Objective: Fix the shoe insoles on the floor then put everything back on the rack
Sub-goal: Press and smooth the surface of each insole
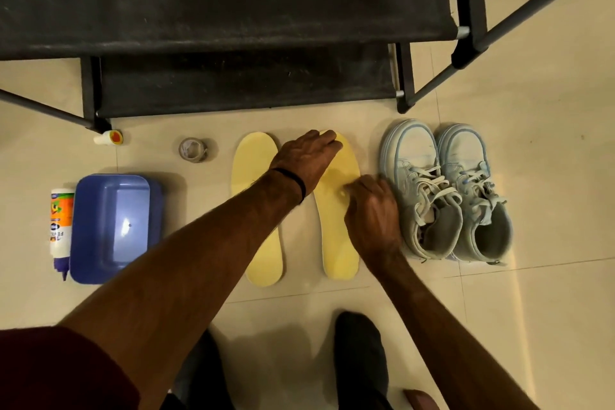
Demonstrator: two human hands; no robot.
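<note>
The left hand (307,156) lay flat, fingers straight, pressing the right-hand pale yellow foam insole (336,230); the right hand (372,210), fingers curled, pinched its surface.

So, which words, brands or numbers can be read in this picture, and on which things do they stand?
"FEVI": partial letters on the glue bottle, which lies with its print turned sideways; the rest is too blurred to read.
Small white cap with a red and yellow mark: no readable text.
Sneakers, insoles and blue tub: no text visible.
</note>
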